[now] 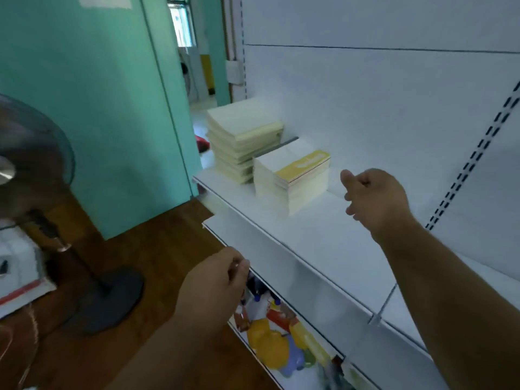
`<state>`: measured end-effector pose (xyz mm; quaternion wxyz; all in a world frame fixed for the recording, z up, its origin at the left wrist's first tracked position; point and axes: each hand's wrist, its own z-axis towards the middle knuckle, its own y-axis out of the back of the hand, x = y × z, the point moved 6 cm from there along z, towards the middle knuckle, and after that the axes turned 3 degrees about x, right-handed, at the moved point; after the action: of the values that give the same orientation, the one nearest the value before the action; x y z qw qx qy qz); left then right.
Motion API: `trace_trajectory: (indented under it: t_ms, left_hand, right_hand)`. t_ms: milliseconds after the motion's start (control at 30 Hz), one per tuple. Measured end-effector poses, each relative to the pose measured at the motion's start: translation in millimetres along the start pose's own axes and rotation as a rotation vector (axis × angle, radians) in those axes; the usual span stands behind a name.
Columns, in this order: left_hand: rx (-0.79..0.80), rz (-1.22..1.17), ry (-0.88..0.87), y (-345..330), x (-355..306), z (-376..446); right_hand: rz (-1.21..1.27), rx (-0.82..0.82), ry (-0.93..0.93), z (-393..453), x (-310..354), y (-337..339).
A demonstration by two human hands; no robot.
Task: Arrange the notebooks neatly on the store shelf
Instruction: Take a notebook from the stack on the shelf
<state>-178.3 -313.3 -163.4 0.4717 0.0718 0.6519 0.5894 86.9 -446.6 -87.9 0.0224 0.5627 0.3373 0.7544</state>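
1. The right hand (pixel 374 198) hangs above the white shelf (pixel 323 237), right of centre in the frame; its fingers (pixel 351 211) are loosely curled and hold nothing, with the thumb pointing toward the notebooks.
2. The left hand (pixel 213 282) sits at lower centre, in front of the shelf's edge, with its fingers curled in toward the palm. Whether it pinches anything cannot be told through the blur.
3. Just left of the right hand, not touching it, stands the nearer stack of notebooks (pixel 292 178) on the shelf. Its top cover is white with a yellow band along one edge, and the pale marks on that band are too blurred to read.
4. Behind it, toward upper centre, a taller stack of pale yellow notebooks (pixel 244 142) stands at the shelf's left end, close beside the nearer stack. Its layers are slightly uneven.
5. A lower shelf (pixel 253 237) juts out beneath, and below that, at the bottom centre of the frame, a bin-like level holds a jumble of colourful items (pixel 278 342): yellow, red and blue shapes, none clearly identifiable.
6. The white back panel (pixel 365 94) carries a slotted upright at the right edge.
7. At the left stand a pedestal fan (pixel 36 164) on the wooden floor (pixel 157 249) and a teal wall (pixel 98 108).
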Motion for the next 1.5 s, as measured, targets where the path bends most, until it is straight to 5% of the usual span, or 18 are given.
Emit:
trace_trajectory:
  t_ms: [433,567,767,867,967,1133,1300,1433,1500]
  left_hand:
    - [0.154,-0.024,-0.188,5,75,201]
    - [0.307,-0.067,-0.323,-13,100,246]
    - [0.39,-0.204,-0.445,-13,109,295]
    - [0.582,-0.492,-0.34,-9,97,298]
    - [0.796,-0.789,-0.198,-11,79,293]
    - [0.655,-0.957,-0.067,-5,83,300]
    - [0.761,-1.254,0.216,-6,82,294]
    - [0.761,-1.28,0.225,-11,94,296]
    - [0.814,-1.256,0.223,-11,104,292]
  right_hand:
    - [-0.313,-0.02,-0.337,143,3,-136]
    - [-0.309,-0.107,-0.521,134,-16,-155]
    - [-0.385,-0.48,-0.483,95,8,-130]
    - [0.023,-0.632,-0.412,67,31,-133]
    - [0.16,-0.505,-0.337,53,61,-165]
    - [0.311,-0.35,-0.333,67,67,-181]
    - [0.509,-0.263,-0.249,79,84,-191]
    - [0.357,-0.497,-0.437,90,57,-166]
    - [0.124,-0.489,-0.568,97,42,-154]
